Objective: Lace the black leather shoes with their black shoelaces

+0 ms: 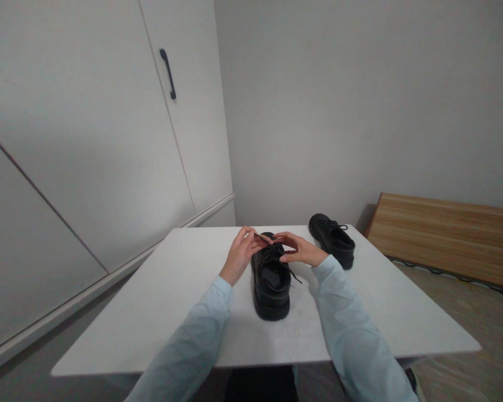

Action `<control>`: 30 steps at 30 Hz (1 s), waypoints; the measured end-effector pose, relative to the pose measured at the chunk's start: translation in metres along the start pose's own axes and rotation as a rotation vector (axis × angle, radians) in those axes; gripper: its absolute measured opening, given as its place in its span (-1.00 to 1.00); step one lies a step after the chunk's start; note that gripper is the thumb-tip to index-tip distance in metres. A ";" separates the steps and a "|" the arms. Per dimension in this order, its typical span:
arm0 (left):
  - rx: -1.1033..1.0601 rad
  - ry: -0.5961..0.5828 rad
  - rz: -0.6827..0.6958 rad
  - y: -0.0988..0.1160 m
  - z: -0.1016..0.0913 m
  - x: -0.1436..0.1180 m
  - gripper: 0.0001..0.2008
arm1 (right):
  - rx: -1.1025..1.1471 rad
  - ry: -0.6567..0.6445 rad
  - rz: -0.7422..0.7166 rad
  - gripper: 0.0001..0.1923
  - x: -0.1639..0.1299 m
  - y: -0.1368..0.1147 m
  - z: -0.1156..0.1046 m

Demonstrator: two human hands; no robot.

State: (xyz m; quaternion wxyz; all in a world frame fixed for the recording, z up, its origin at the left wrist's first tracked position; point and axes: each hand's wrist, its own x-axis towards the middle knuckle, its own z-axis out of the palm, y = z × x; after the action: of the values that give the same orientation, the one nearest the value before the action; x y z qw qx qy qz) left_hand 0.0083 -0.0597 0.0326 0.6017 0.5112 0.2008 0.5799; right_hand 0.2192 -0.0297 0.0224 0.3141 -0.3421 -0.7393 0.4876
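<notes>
A black lace-up shoe [272,296] stands on the white table in front of me, its heel toward me and its toe pointing away. My left hand [243,248] is at the left side of the laces, with a dark shoelace [261,238] pinched between its fingers. From the right, my right hand [297,249] reaches over the shoe's front. Its fingers arch toward the lace near the left fingertips, and its thumb is apart from them, low by the laces. One loose lace end hangs over the shoe's right side. Both hands partly hide the toe and upper lacing.
A second black shoe [333,240] sits at the table's far right corner, its lace tied. The white table [184,318] has edges on all sides. White cabinet doors [109,111] rise at the left, and a wood-grain board [444,234] is beyond the table at right.
</notes>
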 end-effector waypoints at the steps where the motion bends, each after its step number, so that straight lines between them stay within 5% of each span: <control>1: -0.028 0.004 0.001 0.001 0.001 -0.001 -0.77 | 0.000 -0.002 -0.001 -0.30 0.000 0.000 0.000; 30: 0.351 0.015 -0.024 0.006 -0.018 0.006 -0.68 | -0.038 0.016 0.010 -0.37 -0.001 -0.006 0.004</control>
State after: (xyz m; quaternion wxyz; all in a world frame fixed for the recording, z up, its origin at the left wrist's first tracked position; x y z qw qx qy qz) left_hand -0.0082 -0.0486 0.0323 0.5085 0.6017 0.3096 0.5325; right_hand 0.2148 -0.0345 0.0268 0.3110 -0.3557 -0.7441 0.4723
